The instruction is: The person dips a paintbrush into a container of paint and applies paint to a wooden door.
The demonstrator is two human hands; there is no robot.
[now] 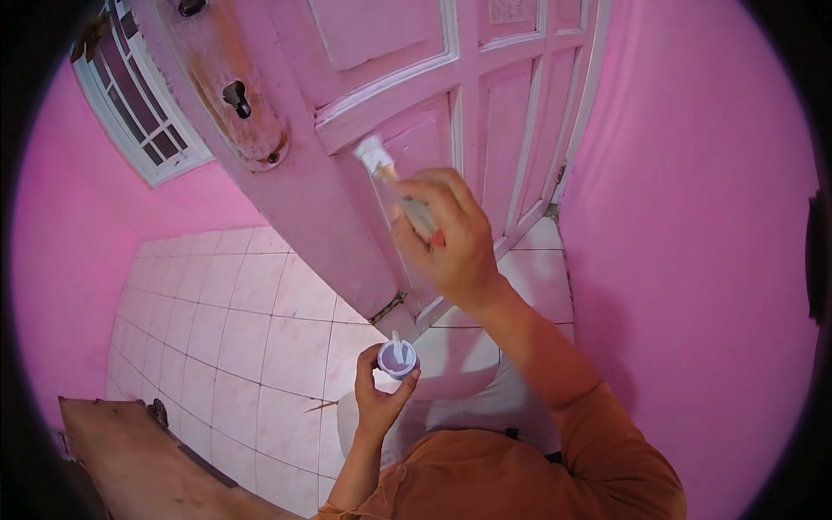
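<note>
My right hand (451,234) is closed around the handle of a paintbrush (374,158). The brush's white-coated bristles point up and left, by the edge of a raised panel on the pink door (347,204); whether they touch it I cannot tell. Lower down, my left hand (381,406) grips a small paint cup (398,373) between thumb and fingers, its open top facing me. A pale stick (399,343) leans inside the cup, and the contents are only partly visible.
A worn lock plate (227,104) with a keyhole is on the door's left side. Pink walls (693,260) rise at both sides. Light floor tiles (234,329) spread below. A brown wooden piece (130,451) stands at lower left, and a white-framed window (143,95) is at upper left.
</note>
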